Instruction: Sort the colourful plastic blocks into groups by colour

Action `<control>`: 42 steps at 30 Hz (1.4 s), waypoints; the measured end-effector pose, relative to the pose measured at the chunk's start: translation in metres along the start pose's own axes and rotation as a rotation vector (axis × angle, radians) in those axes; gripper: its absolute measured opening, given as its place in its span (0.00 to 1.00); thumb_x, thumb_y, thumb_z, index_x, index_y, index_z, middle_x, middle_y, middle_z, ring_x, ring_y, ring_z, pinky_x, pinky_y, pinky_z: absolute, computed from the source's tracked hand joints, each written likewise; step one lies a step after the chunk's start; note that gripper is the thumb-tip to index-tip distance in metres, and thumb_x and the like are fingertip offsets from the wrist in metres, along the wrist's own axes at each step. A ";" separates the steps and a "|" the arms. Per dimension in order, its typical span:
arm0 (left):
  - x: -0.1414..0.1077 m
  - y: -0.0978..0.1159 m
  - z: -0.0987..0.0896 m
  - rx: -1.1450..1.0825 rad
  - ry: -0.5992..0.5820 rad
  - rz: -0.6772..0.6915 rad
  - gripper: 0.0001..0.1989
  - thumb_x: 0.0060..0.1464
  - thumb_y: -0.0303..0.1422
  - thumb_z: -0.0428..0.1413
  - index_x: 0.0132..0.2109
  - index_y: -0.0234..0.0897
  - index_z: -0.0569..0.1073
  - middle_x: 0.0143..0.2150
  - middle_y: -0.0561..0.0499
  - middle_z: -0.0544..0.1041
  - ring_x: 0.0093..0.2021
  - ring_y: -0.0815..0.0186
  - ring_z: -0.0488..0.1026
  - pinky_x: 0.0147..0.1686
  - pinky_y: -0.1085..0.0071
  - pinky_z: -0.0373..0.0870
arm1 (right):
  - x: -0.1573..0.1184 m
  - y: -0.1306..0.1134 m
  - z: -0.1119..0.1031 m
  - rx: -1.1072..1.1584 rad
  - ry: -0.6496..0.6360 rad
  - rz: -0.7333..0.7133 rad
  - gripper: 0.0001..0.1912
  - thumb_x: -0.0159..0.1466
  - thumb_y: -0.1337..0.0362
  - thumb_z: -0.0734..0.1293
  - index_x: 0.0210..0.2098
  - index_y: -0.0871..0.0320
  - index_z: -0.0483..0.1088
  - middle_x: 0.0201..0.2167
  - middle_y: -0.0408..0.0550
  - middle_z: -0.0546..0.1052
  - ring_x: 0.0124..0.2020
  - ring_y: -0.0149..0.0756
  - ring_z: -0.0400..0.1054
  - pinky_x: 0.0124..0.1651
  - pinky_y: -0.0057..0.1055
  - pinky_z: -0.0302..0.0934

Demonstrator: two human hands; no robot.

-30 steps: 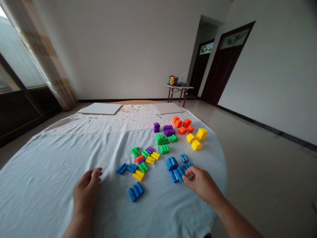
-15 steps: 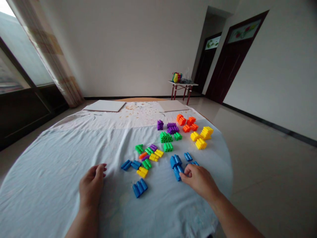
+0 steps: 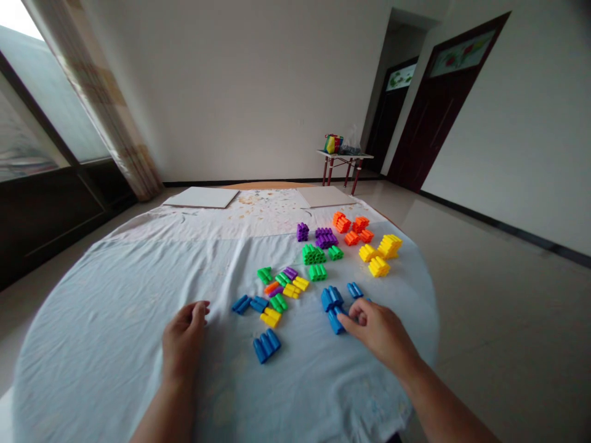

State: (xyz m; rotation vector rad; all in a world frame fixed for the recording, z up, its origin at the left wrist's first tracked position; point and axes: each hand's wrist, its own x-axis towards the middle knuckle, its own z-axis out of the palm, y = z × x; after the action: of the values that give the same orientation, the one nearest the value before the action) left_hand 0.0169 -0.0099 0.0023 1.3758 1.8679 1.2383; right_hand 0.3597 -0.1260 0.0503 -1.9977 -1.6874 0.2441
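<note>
My right hand (image 3: 381, 332) is over the blue blocks at the right, thumb and forefinger pinched at the right end of a blue block (image 3: 335, 322). These blocks look like short tubes joined side by side. A stack of blue blocks (image 3: 331, 298) touches the pinched one on its far side. Another blue block (image 3: 354, 290) lies just beyond my fingers, and one more is mostly hidden behind them. My left hand (image 3: 184, 335) rests on the cloth with its fingers curled and nothing visible in them. Nearest to it is a blue pair (image 3: 241, 304).
Mixed blocks lie mid-table, including a yellow block (image 3: 271, 317) and a three-tube blue block (image 3: 266, 346). Farther right stand groups of green blocks (image 3: 313, 253), purple blocks (image 3: 325, 237), orange blocks (image 3: 341, 222) and yellow blocks (image 3: 390, 245). Two boards lie at the far edge, including a white board (image 3: 203, 197).
The whole view has shifted slightly, so the table and blocks appear a little farther right. My right hand stays at the blue blocks, and my left hand remains curled on the cloth.
</note>
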 end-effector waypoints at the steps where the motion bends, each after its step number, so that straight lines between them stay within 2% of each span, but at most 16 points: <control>1: -0.001 0.003 0.001 0.029 -0.026 0.004 0.22 0.47 0.49 0.49 0.38 0.37 0.73 0.31 0.49 0.76 0.30 0.62 0.71 0.33 0.68 0.65 | 0.000 -0.009 -0.001 0.051 0.017 -0.028 0.13 0.59 0.52 0.64 0.28 0.56 0.68 0.21 0.43 0.72 0.25 0.33 0.67 0.29 0.27 0.56; 2: -0.002 0.006 0.003 0.060 -0.065 0.012 0.22 0.47 0.49 0.48 0.38 0.37 0.73 0.32 0.48 0.76 0.31 0.61 0.72 0.34 0.67 0.65 | -0.001 -0.019 0.000 0.103 0.011 -0.067 0.12 0.60 0.53 0.63 0.31 0.56 0.68 0.22 0.43 0.72 0.25 0.33 0.67 0.30 0.27 0.57; 4: -0.006 0.016 0.005 0.122 -0.186 0.051 0.22 0.48 0.50 0.47 0.39 0.38 0.74 0.33 0.49 0.77 0.32 0.61 0.72 0.35 0.68 0.65 | -0.002 -0.042 0.009 0.180 -0.081 -0.166 0.10 0.60 0.56 0.63 0.37 0.56 0.69 0.25 0.43 0.74 0.27 0.33 0.69 0.32 0.27 0.58; 7: -0.020 0.033 0.006 0.236 -0.455 0.155 0.24 0.48 0.52 0.48 0.41 0.39 0.74 0.31 0.51 0.76 0.28 0.63 0.71 0.31 0.70 0.64 | -0.002 -0.071 0.034 0.186 -0.286 -0.256 0.14 0.57 0.60 0.66 0.43 0.56 0.68 0.27 0.43 0.76 0.31 0.35 0.71 0.35 0.27 0.59; 9: -0.033 0.043 0.005 0.310 -0.619 0.196 0.26 0.47 0.51 0.51 0.47 0.40 0.72 0.30 0.53 0.76 0.27 0.65 0.69 0.29 0.70 0.62 | 0.000 -0.083 0.053 0.150 -0.374 -0.273 0.17 0.55 0.59 0.68 0.44 0.57 0.68 0.31 0.46 0.77 0.34 0.37 0.72 0.36 0.27 0.60; 12: -0.048 0.049 0.003 0.329 -0.808 0.196 0.29 0.43 0.45 0.56 0.54 0.41 0.68 0.30 0.54 0.75 0.27 0.66 0.68 0.29 0.71 0.61 | 0.007 -0.092 0.072 0.096 -0.425 -0.288 0.19 0.54 0.58 0.69 0.43 0.58 0.68 0.37 0.50 0.78 0.38 0.40 0.72 0.38 0.29 0.60; 15: -0.050 0.047 0.010 0.288 -0.905 0.231 0.25 0.43 0.36 0.56 0.51 0.40 0.69 0.26 0.56 0.72 0.26 0.66 0.67 0.27 0.71 0.60 | 0.020 -0.096 0.082 0.042 -0.410 -0.298 0.17 0.55 0.59 0.68 0.42 0.57 0.68 0.39 0.51 0.78 0.41 0.42 0.72 0.39 0.31 0.60; 17: -0.046 0.045 0.019 0.300 -0.854 0.284 0.22 0.43 0.33 0.54 0.49 0.40 0.70 0.24 0.55 0.70 0.26 0.65 0.67 0.27 0.70 0.59 | 0.029 -0.098 0.086 0.025 -0.370 -0.292 0.15 0.56 0.61 0.68 0.42 0.57 0.68 0.38 0.50 0.77 0.41 0.42 0.72 0.39 0.31 0.61; 20: -0.036 0.043 0.031 0.346 -0.700 0.336 0.23 0.45 0.34 0.53 0.50 0.38 0.69 0.29 0.52 0.72 0.28 0.64 0.69 0.31 0.68 0.62 | 0.039 -0.096 0.088 0.067 -0.277 -0.311 0.12 0.57 0.64 0.66 0.42 0.56 0.68 0.39 0.49 0.76 0.42 0.40 0.71 0.41 0.32 0.62; 23: -0.029 0.042 0.036 0.370 -0.589 0.357 0.25 0.47 0.41 0.54 0.52 0.37 0.67 0.32 0.51 0.73 0.31 0.62 0.70 0.35 0.65 0.64 | 0.045 -0.092 0.090 0.148 -0.090 -0.363 0.11 0.59 0.66 0.64 0.42 0.58 0.68 0.41 0.51 0.74 0.47 0.39 0.66 0.49 0.33 0.60; 26: -0.028 0.036 0.036 0.344 -0.347 0.379 0.25 0.50 0.49 0.50 0.50 0.38 0.69 0.35 0.49 0.72 0.36 0.60 0.71 0.39 0.63 0.66 | 0.053 -0.089 0.094 0.161 0.092 -0.394 0.16 0.61 0.66 0.62 0.48 0.60 0.66 0.49 0.56 0.69 0.54 0.42 0.60 0.57 0.39 0.55; 28: -0.027 0.031 0.037 0.320 -0.196 0.411 0.24 0.52 0.50 0.48 0.48 0.38 0.70 0.39 0.46 0.72 0.41 0.58 0.71 0.44 0.60 0.67 | 0.062 -0.089 0.099 0.112 0.120 -0.370 0.20 0.61 0.63 0.61 0.53 0.62 0.64 0.54 0.60 0.65 0.58 0.46 0.55 0.59 0.44 0.52; 29: -0.027 0.027 0.038 0.318 -0.158 0.436 0.23 0.52 0.49 0.49 0.48 0.38 0.70 0.41 0.46 0.72 0.43 0.57 0.70 0.46 0.59 0.66 | 0.067 -0.090 0.103 0.076 0.113 -0.343 0.22 0.62 0.62 0.61 0.54 0.63 0.63 0.56 0.62 0.63 0.59 0.48 0.53 0.60 0.46 0.50; 32: -0.026 0.016 0.042 0.332 -0.147 0.509 0.22 0.51 0.48 0.52 0.48 0.40 0.70 0.45 0.45 0.71 0.49 0.55 0.68 0.51 0.55 0.63 | 0.078 -0.092 0.111 -0.034 0.067 -0.243 0.25 0.64 0.57 0.59 0.56 0.65 0.61 0.58 0.64 0.62 0.60 0.52 0.51 0.60 0.49 0.46; 36: -0.024 0.008 0.044 0.315 -0.189 0.547 0.28 0.46 0.49 0.57 0.51 0.39 0.69 0.48 0.44 0.70 0.51 0.55 0.66 0.52 0.55 0.62 | 0.082 -0.096 0.118 -0.089 0.035 -0.153 0.24 0.63 0.54 0.59 0.53 0.65 0.65 0.55 0.64 0.65 0.57 0.52 0.55 0.58 0.48 0.48; 42: -0.025 0.009 0.042 0.323 -0.261 0.529 0.32 0.40 0.49 0.62 0.52 0.40 0.69 0.50 0.44 0.71 0.51 0.53 0.66 0.52 0.54 0.62 | 0.081 -0.095 0.117 -0.083 -0.036 -0.208 0.22 0.66 0.56 0.55 0.52 0.63 0.67 0.55 0.61 0.67 0.56 0.48 0.58 0.57 0.45 0.51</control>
State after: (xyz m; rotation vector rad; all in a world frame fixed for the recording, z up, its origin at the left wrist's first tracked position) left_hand 0.0644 -0.0166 -0.0117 2.1945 1.6202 0.9367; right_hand 0.2424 -0.0079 0.0118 -1.8670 -1.9406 0.1391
